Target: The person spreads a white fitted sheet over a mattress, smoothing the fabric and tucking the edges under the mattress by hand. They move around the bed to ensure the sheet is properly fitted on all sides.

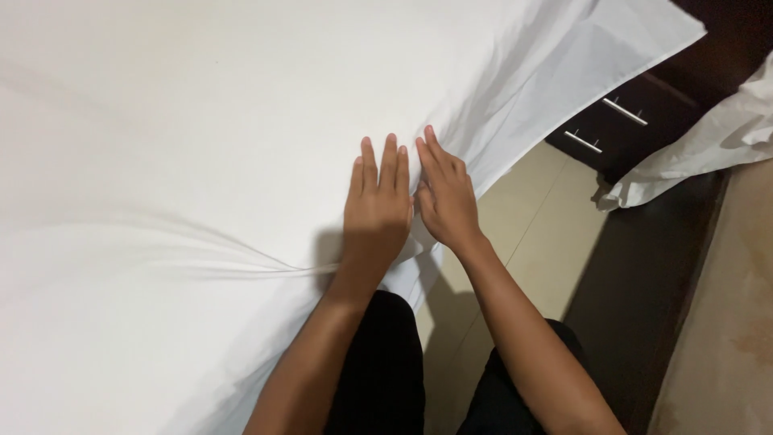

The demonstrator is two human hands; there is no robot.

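Hands flat, fingers straight and near together, nothing gripped: left hand (375, 211) and right hand (445, 196) lie side by side, palms down on white sheet (201, 121) at the bed's edge. Creases fan leftward from under the left palm. Risk, as judged: uneven palm pressure could drag cloth and deepen those creases, or the loose overhanging edge could slide toward the tiled floor (531, 234).

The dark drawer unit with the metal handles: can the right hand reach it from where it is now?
Probably not without leaning. The right hand lies flat on the white sheet, beside the left hand. The drawer unit stands farther off across bare floor; nothing blocks the way.
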